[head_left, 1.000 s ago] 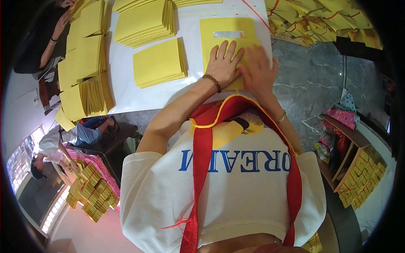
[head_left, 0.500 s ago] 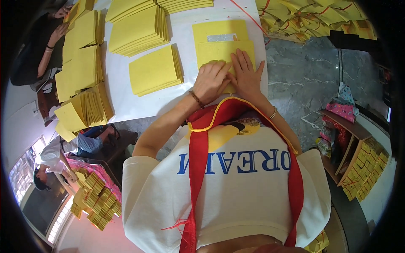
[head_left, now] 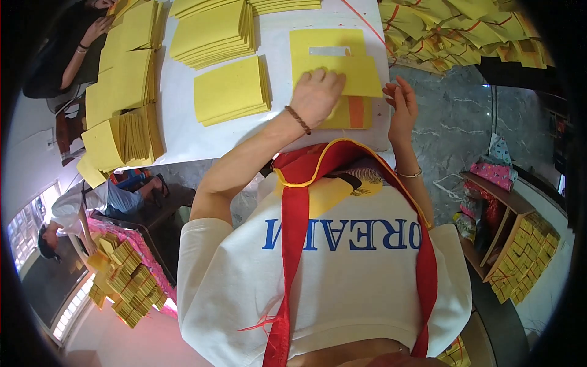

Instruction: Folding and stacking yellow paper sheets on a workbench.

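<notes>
My left hand (head_left: 318, 98) is curled over the left end of a folded yellow paper sheet (head_left: 361, 76), fingertips bent onto it and thumb hidden. Under that sheet lies more yellow paper (head_left: 327, 38), showing a silvery patch (head_left: 329, 51) above the fold and an orange strip (head_left: 356, 112) below it. Just past the table's right edge, my right hand (head_left: 402, 110) is raised off the paper. Its fingers are loosely bent and apart, and nothing shows in them. A small pile of folded yellow paper (head_left: 232, 90) rests to the left of my left hand.
More yellow stacks (head_left: 214, 33) cover the white table (head_left: 177, 137) at the back and left (head_left: 125, 79). A co-worker's hand (head_left: 98, 29) is at the far left. Bundled yellow paper (head_left: 458, 30) is heaped at the far right; a red cord (head_left: 364, 18) crosses the table corner.
Both hands were pressed on the folded sheet near the front edge. My right hand has lifted away to the right; my left has moved slightly up, and the orange strip now shows.
</notes>
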The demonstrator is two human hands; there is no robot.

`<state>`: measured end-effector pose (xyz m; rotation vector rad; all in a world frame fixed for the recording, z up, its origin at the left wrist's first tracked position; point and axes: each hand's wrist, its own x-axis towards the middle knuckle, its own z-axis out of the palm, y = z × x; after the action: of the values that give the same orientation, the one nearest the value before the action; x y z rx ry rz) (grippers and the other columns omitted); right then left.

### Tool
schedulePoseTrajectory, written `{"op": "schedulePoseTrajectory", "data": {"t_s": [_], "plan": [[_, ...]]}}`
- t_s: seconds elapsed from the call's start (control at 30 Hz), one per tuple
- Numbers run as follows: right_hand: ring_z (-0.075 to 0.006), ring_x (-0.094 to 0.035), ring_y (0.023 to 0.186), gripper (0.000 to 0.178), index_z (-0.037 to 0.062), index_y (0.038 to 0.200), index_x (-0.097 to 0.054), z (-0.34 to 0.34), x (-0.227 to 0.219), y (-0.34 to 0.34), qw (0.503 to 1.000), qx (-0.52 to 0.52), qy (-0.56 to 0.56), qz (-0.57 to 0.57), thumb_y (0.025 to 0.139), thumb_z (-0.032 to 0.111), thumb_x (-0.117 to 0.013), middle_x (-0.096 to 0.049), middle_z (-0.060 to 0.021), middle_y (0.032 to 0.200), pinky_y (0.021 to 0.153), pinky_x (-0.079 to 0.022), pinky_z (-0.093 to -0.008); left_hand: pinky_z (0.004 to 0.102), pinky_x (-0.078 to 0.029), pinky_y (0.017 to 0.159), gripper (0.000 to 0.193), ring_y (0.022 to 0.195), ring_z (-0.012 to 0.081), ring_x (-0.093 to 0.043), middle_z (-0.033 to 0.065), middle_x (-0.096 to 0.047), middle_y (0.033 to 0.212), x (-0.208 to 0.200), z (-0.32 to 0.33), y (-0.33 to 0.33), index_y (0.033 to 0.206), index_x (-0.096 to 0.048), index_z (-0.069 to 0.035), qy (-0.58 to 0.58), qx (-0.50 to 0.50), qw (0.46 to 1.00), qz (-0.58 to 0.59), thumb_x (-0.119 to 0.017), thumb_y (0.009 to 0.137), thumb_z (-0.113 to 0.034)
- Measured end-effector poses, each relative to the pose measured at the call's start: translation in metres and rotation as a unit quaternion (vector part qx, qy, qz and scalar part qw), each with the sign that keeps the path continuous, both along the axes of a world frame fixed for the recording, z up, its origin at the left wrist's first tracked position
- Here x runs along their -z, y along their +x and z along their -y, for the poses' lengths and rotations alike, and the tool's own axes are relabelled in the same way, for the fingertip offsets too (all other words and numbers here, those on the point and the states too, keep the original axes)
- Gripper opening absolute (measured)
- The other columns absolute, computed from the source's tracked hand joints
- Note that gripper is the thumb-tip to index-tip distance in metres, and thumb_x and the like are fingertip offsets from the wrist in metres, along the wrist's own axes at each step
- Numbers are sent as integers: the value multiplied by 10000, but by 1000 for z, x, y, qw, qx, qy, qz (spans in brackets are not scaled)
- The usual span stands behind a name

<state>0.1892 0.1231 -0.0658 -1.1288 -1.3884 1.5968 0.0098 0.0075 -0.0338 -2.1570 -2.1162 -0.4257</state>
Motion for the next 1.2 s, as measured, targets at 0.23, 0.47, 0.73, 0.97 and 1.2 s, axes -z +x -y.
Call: {"op": "schedulePoseTrajectory", "data": {"t_s": [0.23,0.47,0.73,0.97,1.2], "plan": [[-113,-557,923,257,26,1147,-552,14,16,-2,998,-61,-30,15,924,137,-489,-606,-45,997,791,-423,-236,342,-385,702,459,839,212,-519,26,-559,915,-48,96,-79,1146,-577,-105,148,-178,969,-86,-539,691,-60],[-118,-546,946,240,-6,1120,-567,12,27,-4,996,-82,-7,26,910,93,-507,-598,-65,1026,856,-417,-234,357,-386,778,422,947,210,-502,17,-554,1013,18,149,-108,1175,-540,-143,-2,-205,976,-72,-512,756,-98],[-122,-544,966,243,-24,1119,-562,15,29,-3,996,-82,-18,25,908,85,-511,-593,-73,1041,862,-416,-234,355,-381,753,398,919,205,-502,10,-552,1005,-8,137,-102,1152,-553,-140,-68,-249,964,-60,-513,759,-98],[-118,-540,971,249,-26,1124,-558,13,33,-5,995,-93,-8,42,907,87,-514,-589,-78,1058,866,-412,-233,401,-361,836,480,1036,254,-451,55,-508,1117,28,147,-110,1216,-512,-111,-50,-254,964,-60,-537,737,-85],[-113,-535,962,251,-23,1128,-556,9,37,-4,997,-78,-2,11,901,77,-514,-584,-79,1064,861,-410,-227,420,-318,924,667,1116,286,-402,112,-425,1239,39,155,-104,1331,-379,-97,-45,-237,970,-36,-559,690,-48]]}}
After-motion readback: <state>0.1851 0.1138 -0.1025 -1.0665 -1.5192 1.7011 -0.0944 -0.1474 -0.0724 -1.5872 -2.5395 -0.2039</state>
